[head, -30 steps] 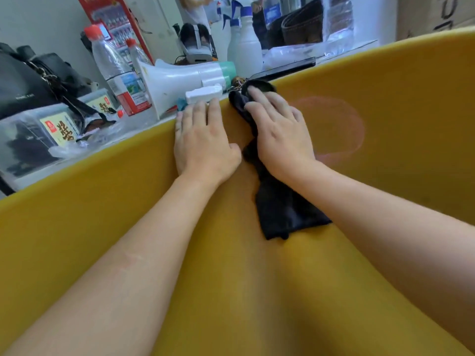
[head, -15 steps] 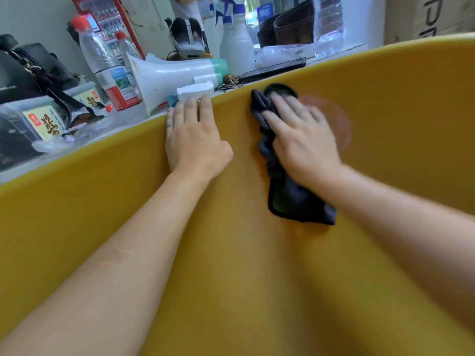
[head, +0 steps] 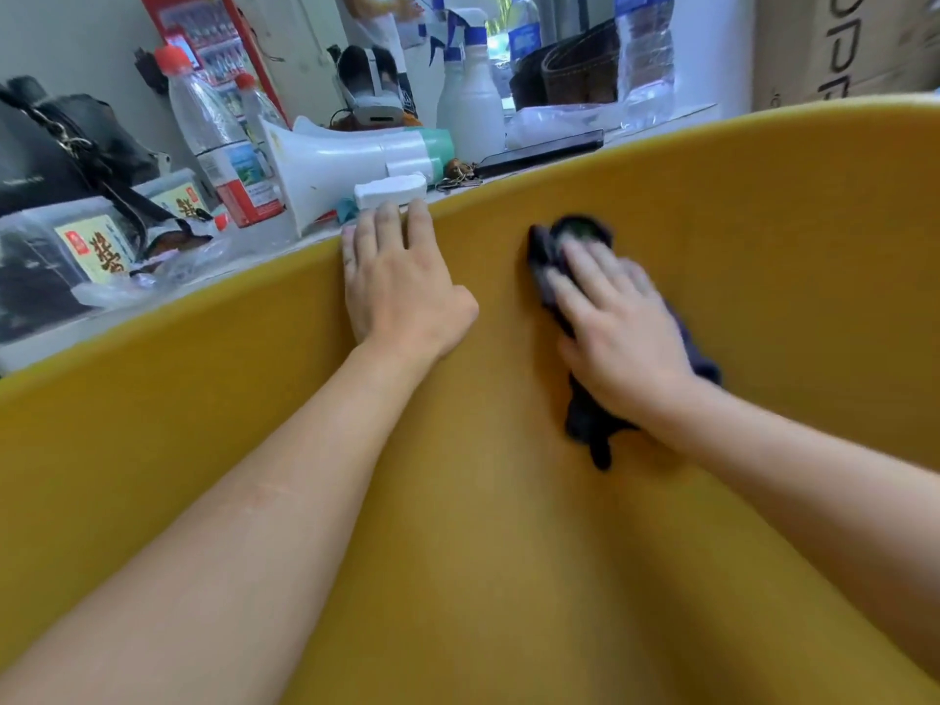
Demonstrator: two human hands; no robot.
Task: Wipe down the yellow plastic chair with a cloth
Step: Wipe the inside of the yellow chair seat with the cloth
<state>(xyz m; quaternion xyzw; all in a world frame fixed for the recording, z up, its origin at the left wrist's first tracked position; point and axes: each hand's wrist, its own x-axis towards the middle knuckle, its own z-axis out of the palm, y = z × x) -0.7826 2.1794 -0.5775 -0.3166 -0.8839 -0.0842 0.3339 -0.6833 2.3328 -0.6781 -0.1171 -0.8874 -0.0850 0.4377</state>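
The yellow plastic chair (head: 763, 246) fills most of the view, its curved top edge running from lower left to upper right. My left hand (head: 402, 287) lies flat against the chair with its fingertips hooked over the rim. My right hand (head: 620, 328) presses a dark cloth (head: 590, 424) flat against the yellow surface, to the right of the left hand and below the rim. The cloth sticks out above the fingers and below the wrist. The right hand is motion-blurred.
Behind the rim is a cluttered counter: a white megaphone (head: 351, 165), water bottles with red caps (head: 213, 139), a white spray bottle (head: 470, 104), a black bag (head: 56, 150), a dark tablet (head: 539, 152) and a cardboard box (head: 839, 43) at the far right.
My right hand has slid the cloth to the right and downward, away from the rim. My left hand has stayed on the rim.
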